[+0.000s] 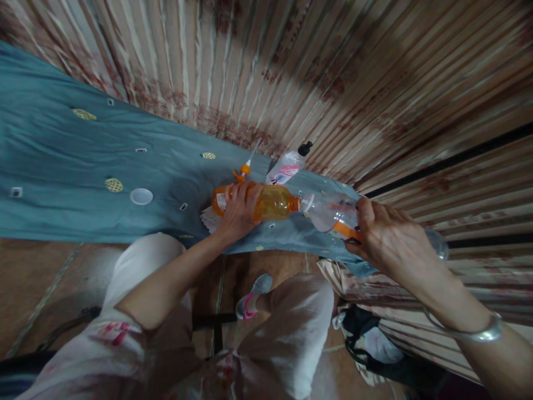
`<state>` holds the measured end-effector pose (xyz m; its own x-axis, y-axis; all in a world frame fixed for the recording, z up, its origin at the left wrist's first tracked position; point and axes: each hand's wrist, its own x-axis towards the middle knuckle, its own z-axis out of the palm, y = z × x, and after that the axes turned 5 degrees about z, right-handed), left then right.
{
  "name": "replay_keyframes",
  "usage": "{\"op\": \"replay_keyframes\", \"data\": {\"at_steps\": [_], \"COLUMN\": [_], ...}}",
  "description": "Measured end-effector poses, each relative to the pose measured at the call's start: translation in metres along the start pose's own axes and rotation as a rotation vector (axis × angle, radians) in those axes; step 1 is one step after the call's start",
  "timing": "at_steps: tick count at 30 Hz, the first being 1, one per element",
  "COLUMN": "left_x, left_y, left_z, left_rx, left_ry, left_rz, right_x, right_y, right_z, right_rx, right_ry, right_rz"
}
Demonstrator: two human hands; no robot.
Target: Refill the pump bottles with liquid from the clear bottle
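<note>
Left hand, back upward, grips an orange bottle; right hand, likewise turned, clasps a clear bottle.

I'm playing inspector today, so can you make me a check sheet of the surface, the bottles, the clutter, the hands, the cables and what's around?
Surface: wrinkled blue-green cloth with small printed shapes.
Job's things: orange bottle and clear bottle, mouth to mouth; whether they touch is hard to tell.
Clutter: white disc, orange pump top with a thin tube, black-topped bottle.
Hands: left hand grips the orange bottle; right hand grips the clear bottle.
Cables: nothing seen.
Surroundings: pleated curtain, brown floor.
</note>
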<state>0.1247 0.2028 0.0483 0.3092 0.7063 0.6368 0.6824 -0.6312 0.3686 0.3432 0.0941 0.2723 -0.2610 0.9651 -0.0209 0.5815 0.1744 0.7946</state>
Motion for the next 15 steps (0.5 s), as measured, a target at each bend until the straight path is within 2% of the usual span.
{"op": "replay_keyframes", "data": {"at_steps": [15], "left_x": [0.0008], "left_y": [0.0016], "left_z": [-0.0023], "left_rx": [-0.004], "left_ry": [-0.011], "left_rz": [-0.010], "right_x": [-0.0005], "right_y": [-0.0009], "right_z": [0.0010], "right_rx": [-0.005], "right_ry": [0.018], "right_rz": [0.007]}}
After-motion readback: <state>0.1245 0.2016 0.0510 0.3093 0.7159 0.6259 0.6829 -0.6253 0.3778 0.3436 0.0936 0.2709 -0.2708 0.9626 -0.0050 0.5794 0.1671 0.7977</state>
